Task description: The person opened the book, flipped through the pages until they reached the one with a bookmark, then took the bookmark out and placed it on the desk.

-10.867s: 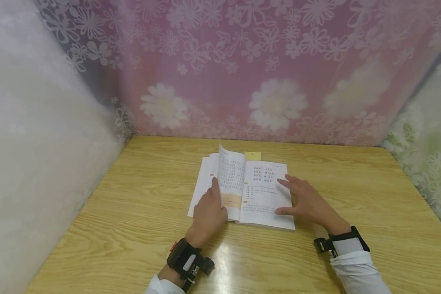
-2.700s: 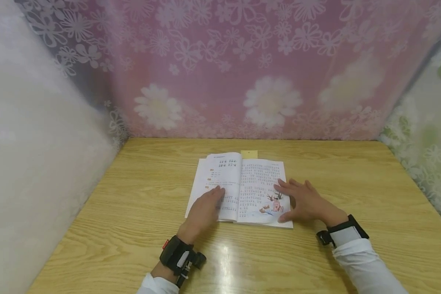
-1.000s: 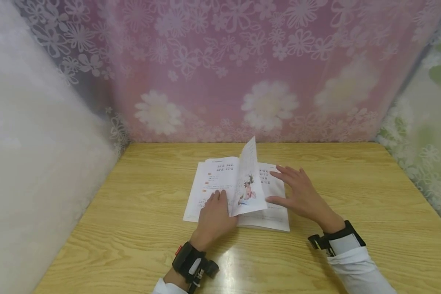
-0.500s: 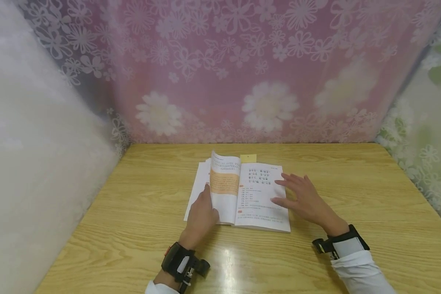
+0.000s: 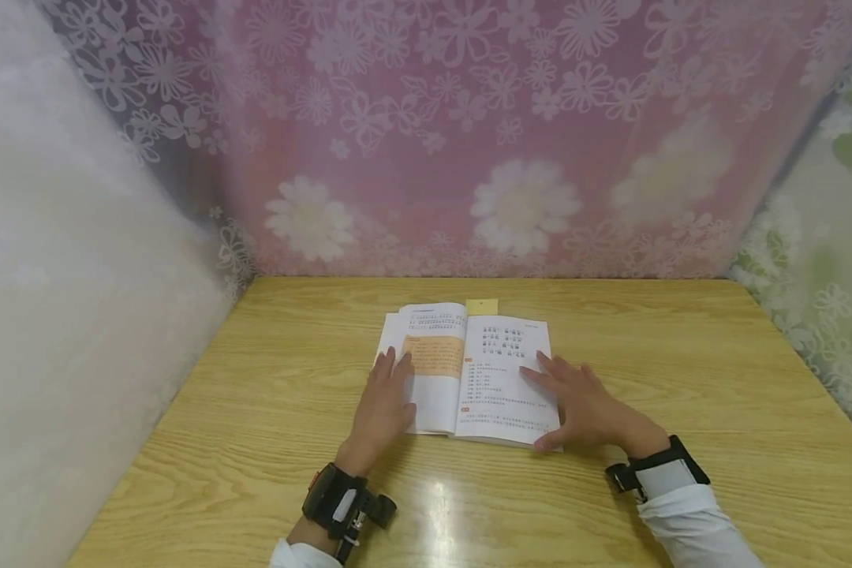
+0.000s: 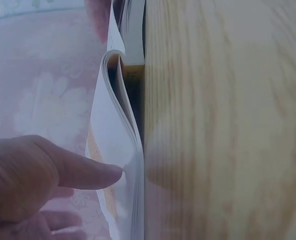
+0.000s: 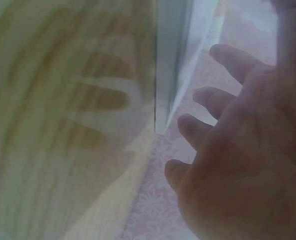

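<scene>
An open paperback book (image 5: 500,386) lies on the table, printed text on both pages and an orange panel on the left one. My left hand (image 5: 382,402) rests at the outer part of the left page, fingers straight. In the left wrist view, the left thumb (image 6: 95,172) touches the page, which bulges up from the spine. My right hand (image 5: 585,404) is spread at the right page's outer edge, thumb near its lower corner. The right wrist view shows its fingers (image 7: 215,100) apart beside the book's page block (image 7: 169,60).
A yellow tab (image 5: 482,307) sticks out past the book's top edge. Wood-grain table (image 5: 270,379) surrounds the book. A pink flowered curtain (image 5: 412,158) hangs behind the table, with pale sheets at both sides. Both wrists wear black straps with small cameras.
A leaf stood raised over the right page a second ago and has turned to the left. The left hand has now flattened it. The right hand has lowered onto the right page's edge.
</scene>
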Demonstrator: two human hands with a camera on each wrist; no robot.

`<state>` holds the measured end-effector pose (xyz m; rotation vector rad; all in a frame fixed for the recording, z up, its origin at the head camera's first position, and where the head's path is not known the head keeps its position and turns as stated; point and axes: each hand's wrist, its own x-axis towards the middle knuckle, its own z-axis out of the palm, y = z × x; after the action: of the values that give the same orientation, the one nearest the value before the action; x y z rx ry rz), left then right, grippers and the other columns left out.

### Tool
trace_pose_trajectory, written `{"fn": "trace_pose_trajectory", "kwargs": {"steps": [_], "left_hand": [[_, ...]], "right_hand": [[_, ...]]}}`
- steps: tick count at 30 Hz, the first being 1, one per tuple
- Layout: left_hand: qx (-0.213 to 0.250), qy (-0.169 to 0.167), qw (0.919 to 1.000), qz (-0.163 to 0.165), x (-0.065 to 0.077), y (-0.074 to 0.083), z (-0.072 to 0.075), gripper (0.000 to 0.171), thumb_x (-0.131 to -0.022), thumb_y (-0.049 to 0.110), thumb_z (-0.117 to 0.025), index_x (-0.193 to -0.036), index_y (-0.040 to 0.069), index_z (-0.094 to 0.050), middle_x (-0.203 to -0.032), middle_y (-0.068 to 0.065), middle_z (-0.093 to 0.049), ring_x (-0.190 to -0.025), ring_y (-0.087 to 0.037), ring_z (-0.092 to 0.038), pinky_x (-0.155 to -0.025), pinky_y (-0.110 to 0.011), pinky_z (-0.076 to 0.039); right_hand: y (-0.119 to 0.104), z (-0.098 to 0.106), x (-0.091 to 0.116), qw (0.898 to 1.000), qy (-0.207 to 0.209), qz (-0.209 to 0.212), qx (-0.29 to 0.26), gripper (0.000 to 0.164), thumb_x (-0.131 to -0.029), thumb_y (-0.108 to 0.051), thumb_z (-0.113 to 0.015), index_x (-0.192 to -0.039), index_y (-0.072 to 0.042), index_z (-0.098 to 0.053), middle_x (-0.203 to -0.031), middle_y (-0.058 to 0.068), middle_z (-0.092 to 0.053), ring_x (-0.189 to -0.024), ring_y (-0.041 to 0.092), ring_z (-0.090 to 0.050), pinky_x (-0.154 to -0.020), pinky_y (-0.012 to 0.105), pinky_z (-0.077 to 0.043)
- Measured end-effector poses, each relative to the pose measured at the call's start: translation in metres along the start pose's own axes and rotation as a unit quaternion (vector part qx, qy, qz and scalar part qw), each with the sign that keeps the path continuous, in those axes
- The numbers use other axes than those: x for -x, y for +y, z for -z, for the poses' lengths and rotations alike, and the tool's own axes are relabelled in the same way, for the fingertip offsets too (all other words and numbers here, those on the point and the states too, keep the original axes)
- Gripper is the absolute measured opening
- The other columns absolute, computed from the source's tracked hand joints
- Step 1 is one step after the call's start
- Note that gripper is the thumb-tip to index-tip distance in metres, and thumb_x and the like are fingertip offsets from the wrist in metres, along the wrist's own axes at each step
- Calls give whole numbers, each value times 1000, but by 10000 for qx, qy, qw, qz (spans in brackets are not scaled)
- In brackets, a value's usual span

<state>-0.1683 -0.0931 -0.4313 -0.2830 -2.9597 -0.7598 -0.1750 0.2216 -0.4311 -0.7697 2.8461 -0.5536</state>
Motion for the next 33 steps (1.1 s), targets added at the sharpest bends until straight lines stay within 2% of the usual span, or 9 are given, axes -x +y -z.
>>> {"fn": "trace_pose_trajectory", "kwargs": {"steps": [4, 7, 10, 13, 17, 23, 29, 33], "left_hand": [[223, -468, 9975, -477, -2, -3, -4, 65, -75, -4, -49, -138, 8, -35, -147, -14, -28, -135, -25, -19, -107, -40, -23], [51, -817, 9940, -728, -2, -2, -7, 62, -78, -5, -47, -138, 8, -35, -145, -12, -34, -133, -24, -26, -106, -39, -26], [-179, -992, 9907, -912, 0, 1, -7, 57, -81, -2, -47, -137, 6, -37, -142, -14, -39, -130, -26, -32, -105, -39, -28], [-367, -953, 9895, -1022, 1, 3, -8, 53, -81, -1, -48, -134, 5, -41, -138, -15, -43, -127, -26, -36, -103, -39, -30], [-489, -908, 9895, -1013, 1, 5, -9, 52, -81, 0, -49, -133, 6, -43, -136, -14, -45, -126, -24, -38, -102, -38, -32], [-532, -860, 9895, -1028, 1, 6, -6, 53, -80, -1, -50, -132, 6, -43, -136, -14, -45, -125, -26, -39, -102, -38, -33], [-364, -491, 9928, -1031, 0, 15, -3, 49, -79, 1, -45, -129, 5, -47, -131, -16, -47, -119, -32, -42, -97, -42, -37], [-315, -262, 9934, -1071, -1, 22, -2, 46, -79, 6, -46, -124, 5, -51, -130, -15, -48, -118, -31, -43, -94, -42, -40]], "right_hand": [[2, -2, -1, 9998, -180, -73, -51, 113, -53, -71, -67, -143, -17, -26, -150, 20, -16, -134, 43, -9, -100, 67, -3], [7, -2, -1, 9996, -244, -111, -44, 112, -54, -71, -66, -143, -15, -26, -150, 20, -18, -133, 44, -10, -99, 68, -3], [13, 0, -1, 9995, -293, -76, 42, 110, -56, -72, -64, -143, -16, -27, -149, 18, -20, -133, 44, -10, -99, 68, -4], [19, 2, 1, 9995, -312, -62, 51, 106, -57, -72, -63, -142, -18, -29, -149, 16, -23, -133, 43, -12, -99, 68, -4], [21, 6, 3, 9995, -312, -71, -20, 103, -58, -70, -64, -141, -18, -33, -148, 14, -27, -133, 44, -13, -99, 68, -2], [18, 7, -2, 9994, -287, -156, 140, 95, -62, -68, -63, -139, -20, -36, -147, 11, -30, -133, 42, -14, -101, 66, 0], [18, 6, -12, 9990, 105, -298, 320, 75, -68, -65, -60, -130, -24, -49, -141, 4, -41, -133, 38, -18, -103, 62, 4], [19, 8, -13, 9987, 250, -317, 324, 74, -66, -67, -61, -126, -24, -54, -139, 4, -44, -131, 40, -22, -103, 61, 2]]}}
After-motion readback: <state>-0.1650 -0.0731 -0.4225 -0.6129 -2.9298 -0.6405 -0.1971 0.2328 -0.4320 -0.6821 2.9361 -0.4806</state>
